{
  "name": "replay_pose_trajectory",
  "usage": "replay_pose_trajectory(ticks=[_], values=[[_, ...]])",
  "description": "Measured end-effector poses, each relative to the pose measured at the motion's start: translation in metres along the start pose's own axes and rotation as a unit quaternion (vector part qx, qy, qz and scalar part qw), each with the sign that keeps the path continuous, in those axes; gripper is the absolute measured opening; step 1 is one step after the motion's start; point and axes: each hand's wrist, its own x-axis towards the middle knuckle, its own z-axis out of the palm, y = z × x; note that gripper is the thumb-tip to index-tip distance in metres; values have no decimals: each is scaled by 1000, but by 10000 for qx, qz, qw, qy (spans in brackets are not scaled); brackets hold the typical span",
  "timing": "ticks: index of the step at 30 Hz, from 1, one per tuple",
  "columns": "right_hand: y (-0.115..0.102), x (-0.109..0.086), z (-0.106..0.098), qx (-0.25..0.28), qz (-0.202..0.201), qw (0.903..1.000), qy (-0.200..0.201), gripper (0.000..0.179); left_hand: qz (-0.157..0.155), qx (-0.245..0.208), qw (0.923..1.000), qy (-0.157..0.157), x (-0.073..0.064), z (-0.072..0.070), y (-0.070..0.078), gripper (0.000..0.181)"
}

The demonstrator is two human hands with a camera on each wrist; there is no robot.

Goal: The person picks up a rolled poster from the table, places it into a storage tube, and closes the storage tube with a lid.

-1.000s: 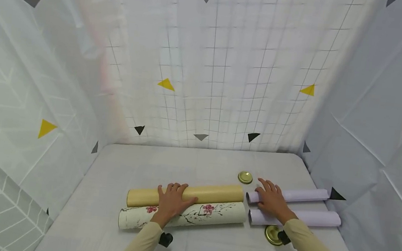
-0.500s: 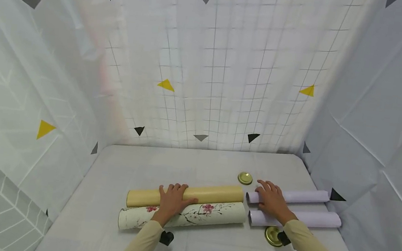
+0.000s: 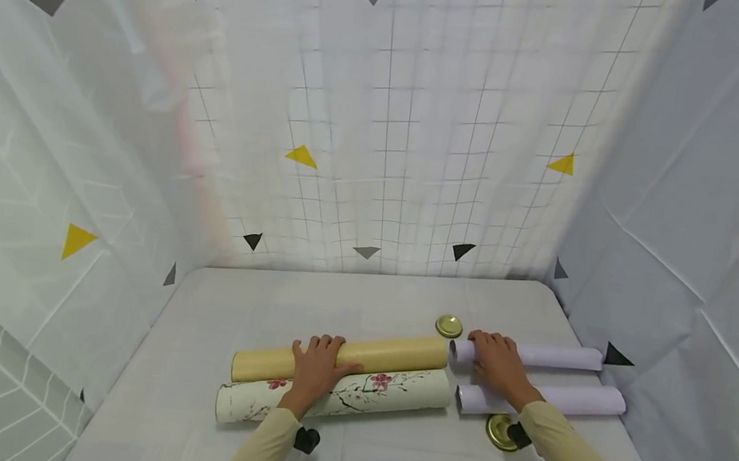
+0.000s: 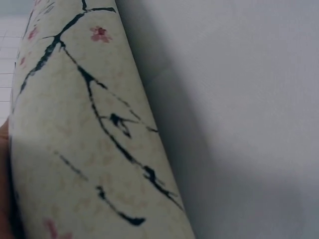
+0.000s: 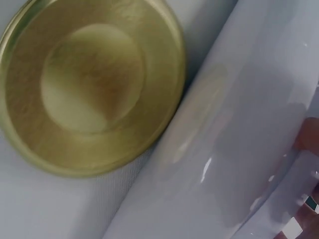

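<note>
My left hand rests across two rolls in the head view, its fingers spread over a plain tan paper roll. Its wrist crosses a cream wallpaper roll with dark branches and pink blossoms, lying against the tan one. My right hand curls its fingers over the left part of the farther lavender paper roll. Under that wrist lies the nearer lavender roll. A round gold lid sits beside this roll in the right wrist view. In the left wrist view, the flowered roll hides most of the hand.
Another round gold lid lies behind the rolls, left of the farther lavender one. A white cloth covers the table. Patterned sheets hang behind and on both sides; the lavender rolls reach close to the right-hand sheet.
My right hand's fingers have gone from spread to curled over the farther lavender roll, whose end shifted slightly left. The left hand stays put. The head view has turned a little.
</note>
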Motion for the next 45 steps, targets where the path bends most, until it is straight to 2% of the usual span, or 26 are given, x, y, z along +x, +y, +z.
replay_pose_trajectory(ticks=[6, 10, 16, 23, 31, 37, 40, 45], values=[[-7, 5, 2, 98, -59, 9999, -97, 51, 14, 123, 9998, 163, 0, 3, -2, 70], [-12, 7, 3, 5, -203, 9998, 81, 54, -32, 227, 9995, 216, 0, 1, -2, 69], [-19, 10, 0, -25, -282, 9989, 385, 54, -47, 116, 9998, 147, 1, 1, 1, 68], [-26, 12, 0, 24, -427, 9988, 246, 55, -26, 72, 9998, 206, 1, 2, 2, 67], [-32, 19, 8, 274, -632, 9973, 248, 70, 52, 58, 9994, 337, 0, 2, 2, 68], [-31, 20, 8, 376, -690, 9969, -19, 71, -5, 92, 9997, 211, 0, -2, 5, 68], [-30, 19, 8, 368, -783, 9962, 16, 73, -15, 141, 9998, 167, -1, -1, 4, 69], [-27, 14, 7, 415, -929, 9947, 121, 78, -2, 210, 9994, 273, -2, 3, 1, 69]])
